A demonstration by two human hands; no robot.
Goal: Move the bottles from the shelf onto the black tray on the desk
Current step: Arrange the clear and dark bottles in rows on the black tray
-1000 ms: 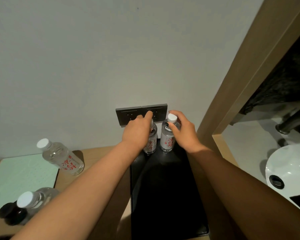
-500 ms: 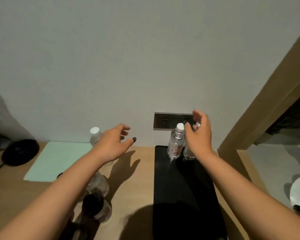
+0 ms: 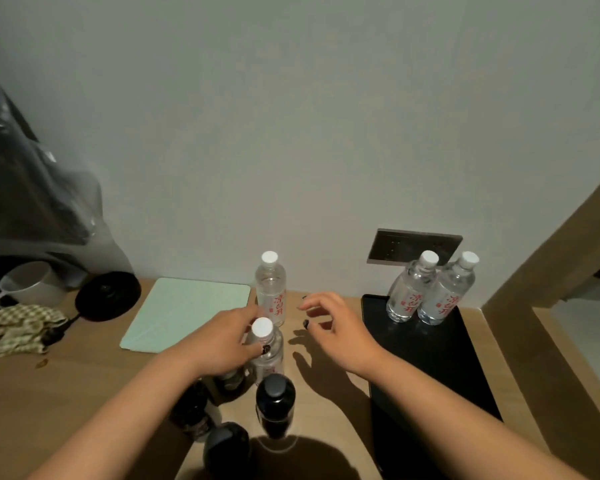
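Two clear water bottles with white caps and red lettering, one (image 3: 411,289) and the other (image 3: 447,292), stand side by side at the far end of the black tray (image 3: 430,358). A third water bottle (image 3: 271,289) stands on the wooden desk left of the tray. A fourth (image 3: 267,348) stands nearer, with my left hand (image 3: 222,341) wrapped around its neck. My right hand (image 3: 336,327) hovers between that bottle and the tray, fingers apart, holding nothing. Dark bottles stand closest to me, one (image 3: 275,403) in the middle, one (image 3: 226,448) at the bottom, another (image 3: 191,410) under my left forearm.
A mint-green folded cover (image 3: 187,310) lies at the back of the desk. A black round base (image 3: 108,299), a white mug (image 3: 28,289) and a checked cloth (image 3: 18,327) sit at the left. A socket plate (image 3: 413,245) is on the wall; a wooden partition (image 3: 551,254) rises right of the tray.
My right hand let go of the bottle on the tray and moved left over the desk. My left hand came down onto the near water bottle. The view shifted left.
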